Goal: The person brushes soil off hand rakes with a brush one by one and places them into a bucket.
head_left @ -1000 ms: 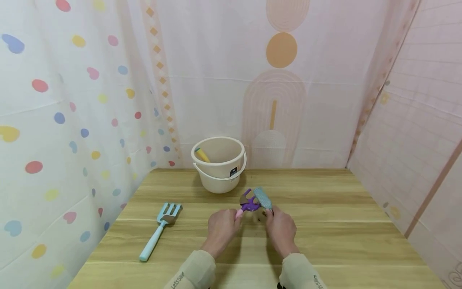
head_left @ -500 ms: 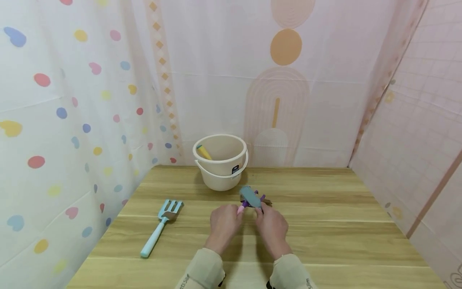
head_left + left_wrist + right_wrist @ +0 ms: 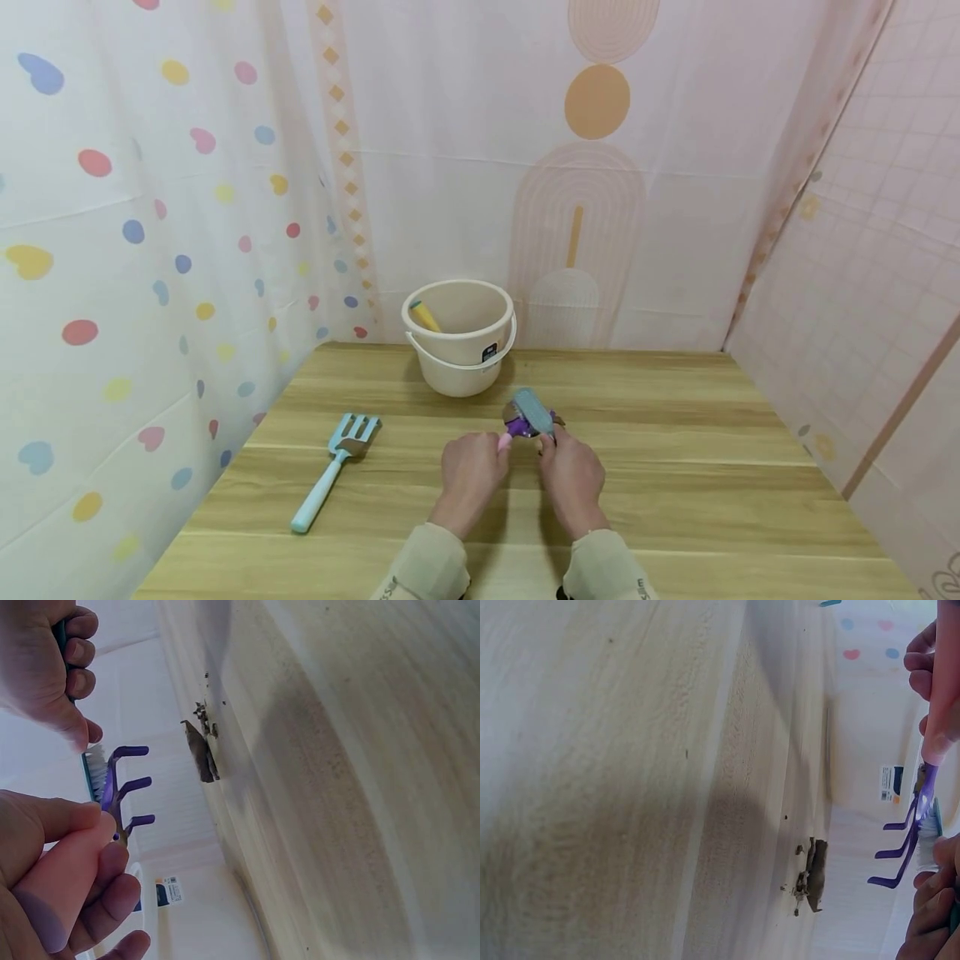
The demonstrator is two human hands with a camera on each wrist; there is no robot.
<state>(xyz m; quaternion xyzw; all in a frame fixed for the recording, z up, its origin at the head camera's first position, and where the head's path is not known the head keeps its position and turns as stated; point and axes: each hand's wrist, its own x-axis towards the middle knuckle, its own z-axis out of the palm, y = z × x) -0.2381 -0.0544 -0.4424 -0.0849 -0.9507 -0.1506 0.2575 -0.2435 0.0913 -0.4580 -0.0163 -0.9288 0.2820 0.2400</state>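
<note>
My left hand grips the pink handle of a small purple hand rake, its tines held above the table. In my right hand is a brush with a blue-grey back and white bristles. The bristles touch the rake's head from above. A brown patch shows on the rake near the base of its tines. On the table under the tools lies a flat brown flake with dark crumbs around it.
A light blue hand fork with a brown patch on its head lies on the left of the wooden table. Behind the hands stands a cream bucket holding a yellow-handled thing. Patterned curtains hang at the back and sides.
The brush has swung left across the rake's head, then shifted slightly back right. Both hands keep their grip. The fork and bucket have stayed put.
</note>
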